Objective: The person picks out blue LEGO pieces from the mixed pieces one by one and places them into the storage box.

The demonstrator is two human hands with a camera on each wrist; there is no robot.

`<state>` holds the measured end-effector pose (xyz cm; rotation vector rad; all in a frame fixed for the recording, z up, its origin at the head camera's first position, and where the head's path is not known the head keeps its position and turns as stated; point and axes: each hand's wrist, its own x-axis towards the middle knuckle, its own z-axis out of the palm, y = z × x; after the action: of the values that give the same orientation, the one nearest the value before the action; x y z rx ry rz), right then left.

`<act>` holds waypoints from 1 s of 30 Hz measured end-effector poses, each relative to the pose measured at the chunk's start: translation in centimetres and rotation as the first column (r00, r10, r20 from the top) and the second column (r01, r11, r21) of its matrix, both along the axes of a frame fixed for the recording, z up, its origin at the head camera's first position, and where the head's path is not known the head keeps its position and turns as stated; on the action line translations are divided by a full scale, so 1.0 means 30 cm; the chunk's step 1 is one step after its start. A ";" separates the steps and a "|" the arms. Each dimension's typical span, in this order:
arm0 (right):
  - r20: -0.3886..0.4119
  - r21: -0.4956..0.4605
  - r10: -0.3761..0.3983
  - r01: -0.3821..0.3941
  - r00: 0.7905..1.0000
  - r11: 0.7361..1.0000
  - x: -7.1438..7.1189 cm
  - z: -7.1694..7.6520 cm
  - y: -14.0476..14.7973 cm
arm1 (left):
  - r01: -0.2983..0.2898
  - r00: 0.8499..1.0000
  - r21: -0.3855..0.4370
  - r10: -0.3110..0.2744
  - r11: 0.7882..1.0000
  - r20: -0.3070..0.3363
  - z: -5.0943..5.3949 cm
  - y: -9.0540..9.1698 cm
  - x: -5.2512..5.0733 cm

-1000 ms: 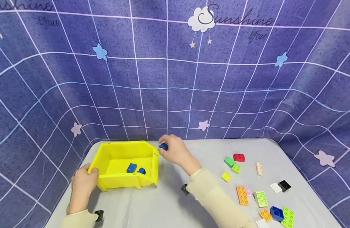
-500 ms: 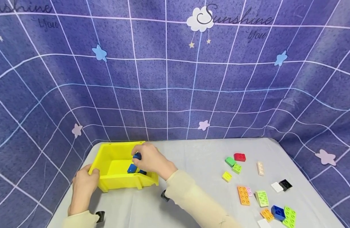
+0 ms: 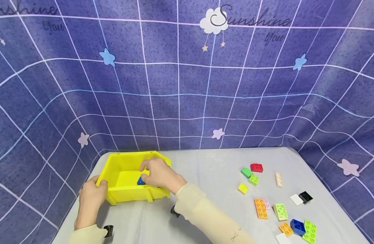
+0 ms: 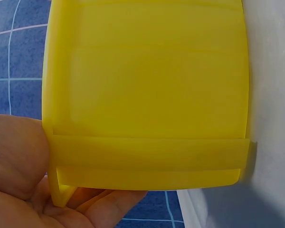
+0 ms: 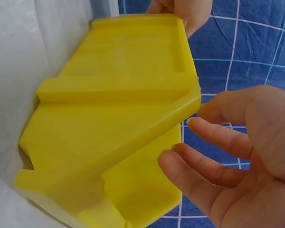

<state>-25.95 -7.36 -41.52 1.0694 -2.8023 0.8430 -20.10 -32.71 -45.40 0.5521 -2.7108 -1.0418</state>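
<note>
A yellow plastic bin [image 3: 129, 195] stands at the left of the table. My left hand [image 3: 93, 196] grips its left end; in the left wrist view the thumb [image 4: 14, 152] lies on one side of the rim and the fingers curl beneath it. Over the bin's right side hovers my right hand [image 3: 159, 173]. Its fingers [image 5: 194, 173] are spread and bent slightly, with nothing between them in the right wrist view. Inside the bin a blue building brick [image 3: 140, 181] shows; my right hand covers the rest of that corner.
Several loose building bricks lie on the right half of the table, among them a red brick [image 3: 256, 167], a yellow brick [image 3: 243, 188], an orange brick [image 3: 261, 208] and a blue brick [image 3: 298, 227]. A patterned blue curtain [image 3: 187, 78] hangs behind.
My right hand has moved left over the bin and let go of the blue brick it held. The left hand still grips the bin.
</note>
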 end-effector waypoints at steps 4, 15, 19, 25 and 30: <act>0.022 0.003 0.001 -0.001 1.000 1.000 0.002 -0.003 0.002 | -0.009 1.000 0.004 0.009 1.000 0.004 -0.002 -0.001 0.000; 0.006 0.010 -0.018 0.018 1.000 1.000 0.016 0.026 0.053 | -0.008 1.000 0.012 0.008 1.000 0.029 -0.006 0.007 0.000; 0.012 -0.008 -0.029 0.029 1.000 1.000 0.023 0.055 0.091 | -0.003 1.000 -0.002 0.003 1.000 0.005 -0.005 0.002 0.001; -0.004 -0.059 -0.059 0.059 0.998 0.997 0.046 0.079 0.185 | 0.004 1.000 -0.014 -0.004 1.000 -0.016 -0.007 -0.004 -0.001; -0.031 -0.084 -0.095 0.092 0.995 0.992 0.075 0.082 0.286 | -0.011 1.000 0.017 0.011 1.000 0.007 -0.004 -0.002 -0.006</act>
<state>-23.70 1.21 -39.05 0.9246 -2.7381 0.9113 -20.28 -32.78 -45.51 0.5733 -2.7045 -1.0626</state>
